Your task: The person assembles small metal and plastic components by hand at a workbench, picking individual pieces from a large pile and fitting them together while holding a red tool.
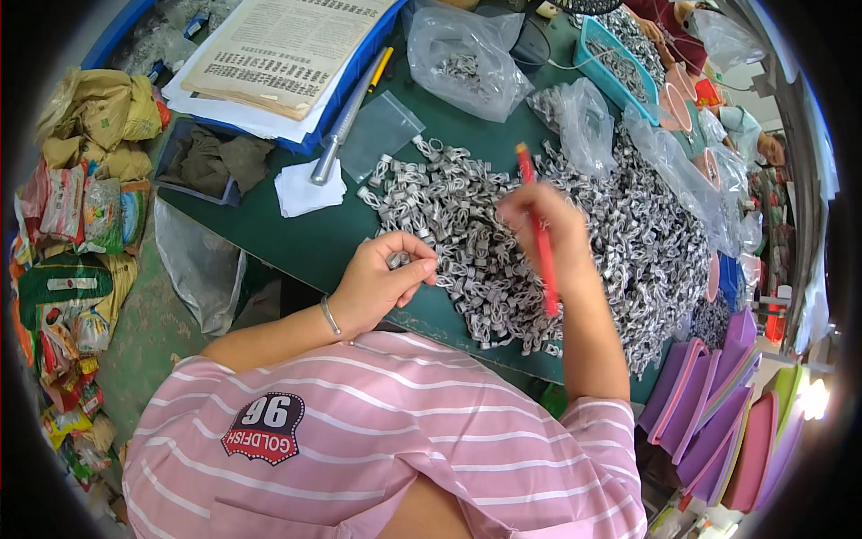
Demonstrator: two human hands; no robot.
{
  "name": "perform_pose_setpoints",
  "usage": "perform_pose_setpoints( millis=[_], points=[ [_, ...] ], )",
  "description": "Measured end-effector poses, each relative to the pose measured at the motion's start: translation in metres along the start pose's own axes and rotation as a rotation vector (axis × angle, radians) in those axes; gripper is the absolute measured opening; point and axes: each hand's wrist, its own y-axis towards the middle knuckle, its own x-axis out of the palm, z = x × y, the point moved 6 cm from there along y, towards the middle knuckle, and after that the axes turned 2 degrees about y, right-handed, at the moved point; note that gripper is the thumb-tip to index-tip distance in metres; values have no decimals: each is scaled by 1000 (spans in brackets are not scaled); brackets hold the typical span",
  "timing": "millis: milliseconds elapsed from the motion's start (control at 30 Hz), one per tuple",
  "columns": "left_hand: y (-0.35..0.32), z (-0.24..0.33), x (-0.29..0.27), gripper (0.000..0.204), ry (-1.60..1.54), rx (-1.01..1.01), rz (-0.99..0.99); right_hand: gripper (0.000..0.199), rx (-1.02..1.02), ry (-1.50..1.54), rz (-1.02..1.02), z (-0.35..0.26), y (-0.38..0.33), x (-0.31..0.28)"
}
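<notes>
My left hand (382, 280), a metal bangle on its wrist, is held at the left edge of a big heap of small grey-and-white looped parts (503, 269). Its fingers are curled round at least one such part (396, 260), and thumb and forefinger press together. Above the heap, my right hand (552, 225) is closed on a long, thin red pen-like stick (542, 256), which slants across the fingers. Motion smears this hand, so the kind of stick is unclear.
Plastic bags (467, 67) and a turquoise basket (618, 65) of parts stand beyond the heap. At far left lie a blue tray (310, 139) with papers, a metal rod (344, 126) and a dark bin (193, 157). Purple folder-like items (696, 404) stand at right.
</notes>
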Motion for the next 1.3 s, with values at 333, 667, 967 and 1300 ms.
perform_pose_setpoints(
  millis=[333, 667, 967, 1300],
  points=[
    [4, 0, 7, 13, 111, -23, -7, 21, -128, -249, -54, 5, -20, 28],
    [7, 7, 11, 17, 178, 86, -87, 24, -228, 108, 273, -25, -47, 26],
    [-2, 34, 22, 24, 532, 559, -107, 20, 351, 1114, 184, 21, -73, 60],
    [0, 17, 16, 21, 314, 195, -46, 43, -58, 644, 447, -3, -79, 44]
  ],
)
